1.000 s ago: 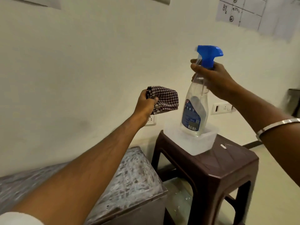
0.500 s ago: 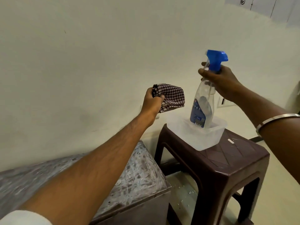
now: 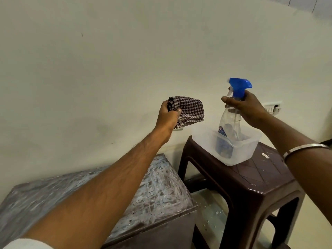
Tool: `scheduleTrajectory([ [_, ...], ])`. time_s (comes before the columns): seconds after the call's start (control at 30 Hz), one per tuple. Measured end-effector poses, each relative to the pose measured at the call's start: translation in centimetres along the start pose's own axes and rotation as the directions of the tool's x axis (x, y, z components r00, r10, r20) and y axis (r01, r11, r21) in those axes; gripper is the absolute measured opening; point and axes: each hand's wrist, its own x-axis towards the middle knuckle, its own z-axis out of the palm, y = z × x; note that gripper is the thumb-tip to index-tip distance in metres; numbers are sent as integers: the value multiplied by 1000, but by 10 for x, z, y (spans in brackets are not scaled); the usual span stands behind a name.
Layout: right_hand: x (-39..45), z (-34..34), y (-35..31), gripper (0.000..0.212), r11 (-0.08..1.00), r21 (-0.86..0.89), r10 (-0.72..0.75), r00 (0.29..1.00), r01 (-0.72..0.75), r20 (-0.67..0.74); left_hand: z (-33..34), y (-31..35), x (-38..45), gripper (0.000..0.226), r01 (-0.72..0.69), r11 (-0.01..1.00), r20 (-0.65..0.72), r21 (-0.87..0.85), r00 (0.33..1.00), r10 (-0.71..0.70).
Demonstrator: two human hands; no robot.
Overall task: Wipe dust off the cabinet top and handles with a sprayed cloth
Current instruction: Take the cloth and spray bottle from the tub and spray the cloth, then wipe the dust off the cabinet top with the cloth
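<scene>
Cream wall behind. I see bottle upright in tub, nozzle pointing left at cloth; right hand grips its neck, left hand outstretched, clutching cloth.

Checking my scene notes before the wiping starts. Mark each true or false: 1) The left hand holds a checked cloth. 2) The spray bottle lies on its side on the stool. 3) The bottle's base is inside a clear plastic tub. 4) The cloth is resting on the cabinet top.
1) True: the left hand grips the checked cloth.
2) False: the spray bottle is upright, gripped at its neck by the right hand.
3) True: it sits within the clear tub on the brown stool.
4) False: the cloth is held in the air above the cabinet top.
</scene>
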Motion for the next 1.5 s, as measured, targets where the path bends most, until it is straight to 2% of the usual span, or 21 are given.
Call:
scheduleTrajectory([
  [0.13, -5, -3, 2, 47, 999, -31, 32, 999, -32, -4, -7, 3, -5, 39, 7, 1000, -3, -26, 1000, -7],
  [0.23, -8, -2, 7, 53, 998, -48, 37, 997, -40, -64, -12, 6, -10, 39, 18, 999, -1, -46, 1000, -18],
  [0.33, -11, 6, 13, 92, 992, -43, 106, 978, -115, -182, -17, 11, -17, 36, 24, 998, 8, -65, 1000, -24],
  [0.4, -15, 14, 14, 117, 985, -78, 121, 943, -152, -311, -20, 14, -21, 36, 24, 997, 22, -73, 1000, -22],
  [0.47, -24, 24, 9, 123, 991, -85, 51, 865, -108, -500, -24, 17, -25, 37, 21, 997, 33, -68, 999, -19],
  [0.57, -37, 42, -1, 101, 996, -63, -84, 620, 55, -780, -31, 21, -29, 37, 15, 997, 44, -75, 999, -12],
  [0.6, -41, 49, -3, 90, 989, -107, -147, 550, 104, -822, -34, 21, -30, 35, 12, 997, 48, -77, 999, -8],
  [0.67, -49, 66, -10, 65, 954, -219, -293, 496, 204, -817, -41, 23, -33, 34, 8, 997, 60, -77, 998, -3],
  [0.77, -61, 97, -19, 40, 849, -312, -512, 516, 427, -686, -54, 24, -38, 36, 19, 997, 72, -70, 997, -14],
  [0.83, -67, 122, -20, 31, 787, -290, -602, 575, 544, -554, -65, 23, -41, 37, 26, 998, 75, -56, 997, -22],
  [0.87, -70, 134, -19, 27, 787, -274, -609, 625, 553, -488, -71, 22, -43, 37, 29, 998, 75, -49, 997, -25],
  [0.93, -74, 154, -17, 22, 846, -218, -533, 768, 486, -355, -85, 20, -46, 35, 37, 999, 84, -31, 996, -34],
  [1.0, -77, 170, -19, 29, 942, -54, -336, 923, 332, -187, -102, 19, -50, 35, 46, 999, 110, 10, 993, -47],
  [1.07, -77, 179, -17, 43, 984, 96, -154, 988, 150, 30, -119, 16, -54, 35, 62, 996, 148, 58, 986, -70],
  [1.13, -76, 188, -11, 53, 988, 149, -69, 959, 28, 276, -137, 12, -56, 35, 83, 993, 183, 87, 978, -98],
  [1.23, -79, 202, 2, 56, 963, 227, -7, 821, -149, 570, -157, 5, -58, 36, 109, 988, 216, 107, 968, -130],
  [1.37, -87, 221, 15, 46, 845, 357, 27, 699, -397, 715, -175, -13, -56, 37, 145, 982, 224, 119, 960, -169],
  [1.5, -85, 235, 31, 75, 732, 371, 15, 558, -571, 830, -185, -29, -52, 40, 164, 975, 274, 148, 941, -200],
])
